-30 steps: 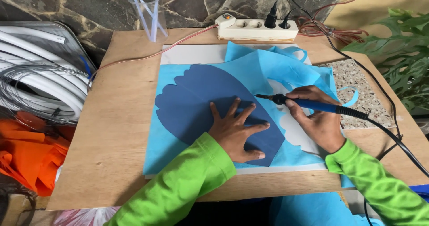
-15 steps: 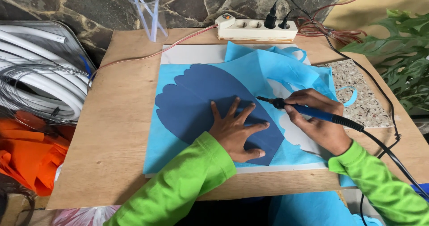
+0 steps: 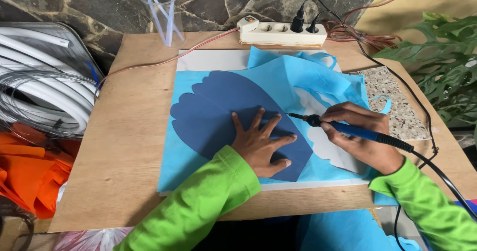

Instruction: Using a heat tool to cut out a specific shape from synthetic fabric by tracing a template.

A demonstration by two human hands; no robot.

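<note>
Right hand (image 3: 360,139) gripping the soldering-iron cutter (image 3: 343,128) has slid left, tip now at the right edge of the dark blue template (image 3: 218,107) mid-board on light blue fabric (image 3: 298,72); left hand (image 3: 261,144) stays spread flat on it, cut advancing.

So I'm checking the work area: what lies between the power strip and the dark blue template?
In the head view, between the power strip and the dark blue template lie a bare strip of grey board and crumpled light blue fabric.
</note>
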